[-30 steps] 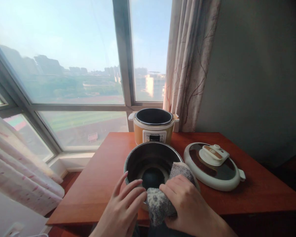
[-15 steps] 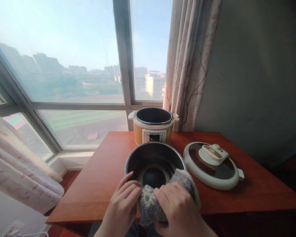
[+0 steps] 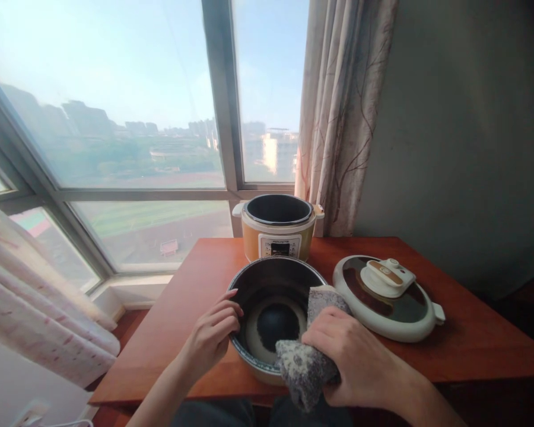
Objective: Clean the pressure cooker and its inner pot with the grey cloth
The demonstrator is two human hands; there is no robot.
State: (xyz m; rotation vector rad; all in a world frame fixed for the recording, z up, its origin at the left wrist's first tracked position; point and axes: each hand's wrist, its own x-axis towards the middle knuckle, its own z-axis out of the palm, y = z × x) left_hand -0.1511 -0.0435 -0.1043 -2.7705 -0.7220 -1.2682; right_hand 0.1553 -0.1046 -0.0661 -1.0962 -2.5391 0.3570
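Note:
A dark inner pot [image 3: 278, 276] sits near the table's front edge, its opening facing up. My left hand [image 3: 218, 326] grips the pot's left rim, with fingers bent over the edge. In my right hand [image 3: 345, 356] is a grey fuzzy cloth [image 3: 305, 370], bunched up and draped over the pot's right rim. Part of the cloth hangs down in front of the pot, and another part sticks up beyond my fingers. My right palm is hidden from view.
Behind the pot stands a yellow and white electric cooker [image 3: 276, 228] without its lid. The round lid [image 3: 382, 296], with a glass-like dark top, lies on the right of the wooden table [image 3: 173, 332]. Curtains [image 3: 338, 118] and windows are beyond.
My right hand has moved right with the cloth along the pot's rim. My left hand has moved left and away from the cloth, onto the left rim.

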